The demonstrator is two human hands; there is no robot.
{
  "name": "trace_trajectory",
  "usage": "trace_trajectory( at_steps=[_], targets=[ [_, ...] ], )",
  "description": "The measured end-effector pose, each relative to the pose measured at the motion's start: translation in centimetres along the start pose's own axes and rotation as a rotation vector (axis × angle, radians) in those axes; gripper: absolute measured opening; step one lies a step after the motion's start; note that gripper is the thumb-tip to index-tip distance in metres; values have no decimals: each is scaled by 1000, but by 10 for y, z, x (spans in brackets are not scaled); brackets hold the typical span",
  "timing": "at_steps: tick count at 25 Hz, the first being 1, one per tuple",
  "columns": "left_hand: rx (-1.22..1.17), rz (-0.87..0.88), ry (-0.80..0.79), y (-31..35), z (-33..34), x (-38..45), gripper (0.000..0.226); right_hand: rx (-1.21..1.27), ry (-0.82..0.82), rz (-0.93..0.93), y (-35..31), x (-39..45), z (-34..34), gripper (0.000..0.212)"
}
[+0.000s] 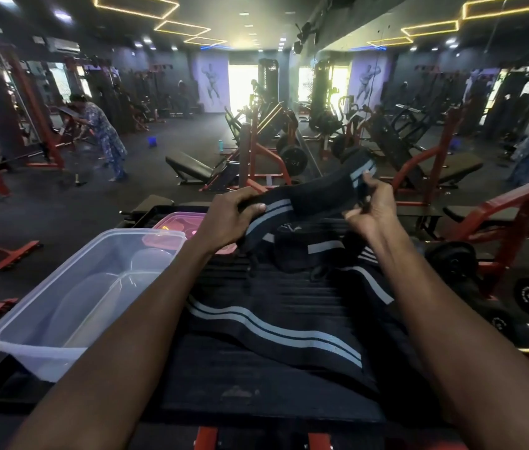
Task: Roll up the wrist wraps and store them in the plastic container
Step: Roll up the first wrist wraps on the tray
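Left hand (224,212) and right hand (372,207) are each pinching an end of one black wrist wrap (308,194), holding it above the black platform (256,388). Further wraps (276,326) are lying beneath at six o'clock. Clear plastic container (29,345) is sitting at nine o'clock, pink lid (175,222) lying behind it.

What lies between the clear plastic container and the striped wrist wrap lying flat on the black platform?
In the head view, the person's left forearm crosses the gap between the clear plastic container and the flat wrist wrap; beneath it is only the black platform.
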State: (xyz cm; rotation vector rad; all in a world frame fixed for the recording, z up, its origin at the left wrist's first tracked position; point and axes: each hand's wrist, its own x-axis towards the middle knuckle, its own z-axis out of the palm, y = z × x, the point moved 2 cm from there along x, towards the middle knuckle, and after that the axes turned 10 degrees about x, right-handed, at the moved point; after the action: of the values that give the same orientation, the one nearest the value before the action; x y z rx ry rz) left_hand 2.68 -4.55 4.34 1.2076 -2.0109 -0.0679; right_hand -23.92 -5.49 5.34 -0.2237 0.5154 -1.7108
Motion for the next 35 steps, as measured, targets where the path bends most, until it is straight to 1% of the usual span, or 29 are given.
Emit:
trace_trajectory(
  at_steps=[1, 2, 3, 5, 6, 7, 9, 11, 13, 15, 16, 17, 19, 20, 21, 22, 23, 24, 25, 26, 27, 28, 29, 31, 32, 33, 35],
  targets=[
    [23, -21, -3, -4, -3, -3, 23, -24, 35, -47, -5, 0, -2, 35],
    [41, -56, -22, -9, -5, -5, 24, -76, 75, -108, -7, 1, -5, 39],
    [62, -93, -56, -12, -6, -5, 25, -191, 112, -182, -9, -5, -6, 37],
    [142, -158, -156, -15, -6, -7, 22, -504, 185, -354, -8, -9, -15, 26],
    [189, -181, -193, -16, -5, -8, 16, -643, 203, -410, -6, -12, -21, 25],
    [224, -198, -222, -17, -5, -10, 13, -767, 221, -427, -5, -15, -27, 26],
    [259, -240, -279, -20, -3, -14, 13, -915, 229, -363, -3, -17, -45, 25],
    [252, -294, -328, -24, 0, -18, 14, -1082, 202, -302, -4, -21, -60, 20],
    [224, -347, -345, -27, 2, -22, 14, -1416, 138, -236, -10, -32, -72, 17],
    [164, -411, -346, -26, 3, -26, 13, -1767, 77, -110, -15, -47, -78, 22],
    [113, -464, -333, -26, 4, -29, 13, -1910, 73, -83, -17, -54, -79, 26],
    [54, -522, -311, -26, 5, -31, 15, -2039, 93, -85, -15, -62, -76, 31],
    [-57, -625, -260, -25, 7, -35, 18, -2211, 139, -244, 0, -79, -61, 37],
    [-114, -665, -239, -25, 9, -36, 18, -2247, 129, -373, 11, -88, -51, 36],
    [-178, -696, -219, -23, 11, -37, 17, -2241, 83, -504, 26, -96, -40, 31],
    [-241, -722, -201, -22, 13, -39, 14, -2189, -2, -607, 42, -102, -30, 25],
    [-294, -747, -185, -20, 13, -40, 9, -2110, -140, -638, 58, -106, -22, 20],
    [-349, -773, -172, -18, 12, -41, 5, -2014, -322, -593, 77, -109, -16, 20],
    [-405, -801, -159, -16, 12, -43, 5, -1929, -500, -476, 95, -112, -13, 25],
    [-456, -833, -143, -16, 10, -45, 5, -1876, -637, -344, 113, -114, -13, 32],
    [-505, -870, -119, -17, 10, -48, 6, -1861, -724, -261, 129, -115, -15, 42],
    [-571, -912, -86, -20, 10, -50, 12, -1857, -756, -252, 139, -114, -19, 51],
    [-673, -962, -56, -24, 11, -53, 17, -1840, -753, -294, 146, -112, -22, 54],
    [-934, -1030, -18, -26, 10, -60, 13, -1839, -721, -432, 152, -107, -27, 48],
    [-1022, -1039, -5, -26, 9, -62, 14, -1874, -696, -488, 150, -105, -27, 44],
    [-1063, -1030, 0, -26, 8, -65, 15, -1896, -661, -532, 147, -104, -24, 42],
    [-1025, -1006, 17, -24, 7, -67, 17, -1871, -575, -617, 139, -102, -14, 42]
  ],
)
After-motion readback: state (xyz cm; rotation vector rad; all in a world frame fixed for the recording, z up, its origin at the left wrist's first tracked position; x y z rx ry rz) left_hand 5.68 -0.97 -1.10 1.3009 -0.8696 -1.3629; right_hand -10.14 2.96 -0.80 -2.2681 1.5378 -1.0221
